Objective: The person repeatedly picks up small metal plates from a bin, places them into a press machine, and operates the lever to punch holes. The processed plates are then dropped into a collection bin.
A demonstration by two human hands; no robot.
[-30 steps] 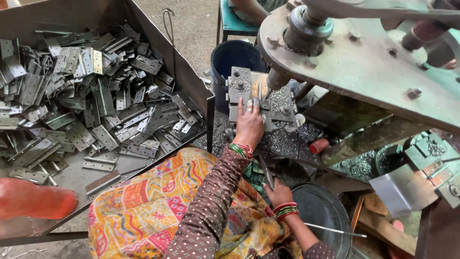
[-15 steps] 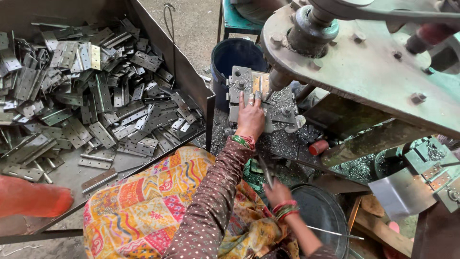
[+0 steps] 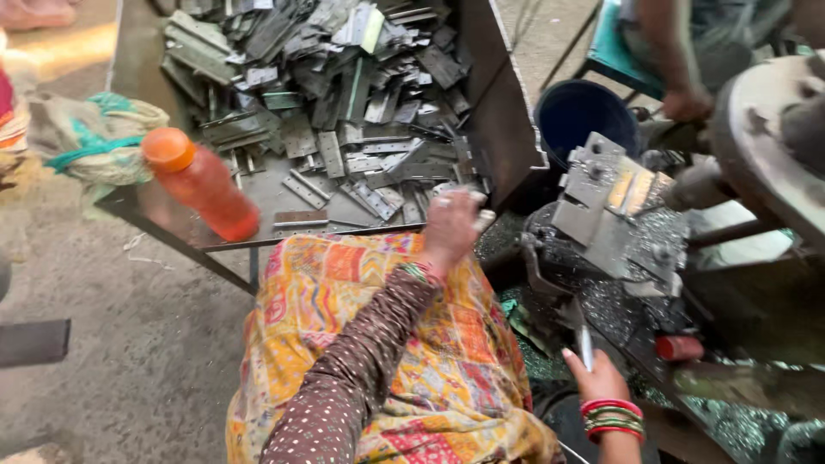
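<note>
Metal plates point(image 3: 344, 129) are lying heaped in a sloped steel tray point(image 3: 494, 120) at the person's left, grey flat pieces with punched holes, many overlapping

Left hand point(image 3: 451, 225) is hanging at the tray's near lip, fingers point(image 3: 475, 199) loosely curled and blurred; cannot tell whether a plate is pinched in them. Sleeve is brown with white dots, arm crossing a bright patterned cloth point(image 3: 395, 344) over the lap

Right hand point(image 3: 597, 378) is gripping a thin metal rod point(image 3: 584, 344), fingers closed around it, red and green bangles at the wrist, just below the press block point(image 3: 619, 215)

Step, as judged: the feeding part of the cycle, left hand between tray and press. Next move would call for one single plate, separated from the heap and laid square on the block

Surface: press bed is glittering with metal chips. An orange bottle point(image 3: 202, 185) is lying on the tray's near corner. A blue bucket point(image 3: 584, 112) is standing behind the press; another person's hand point(image 3: 687, 103) is resting near it. Floor is bare concrete
</note>
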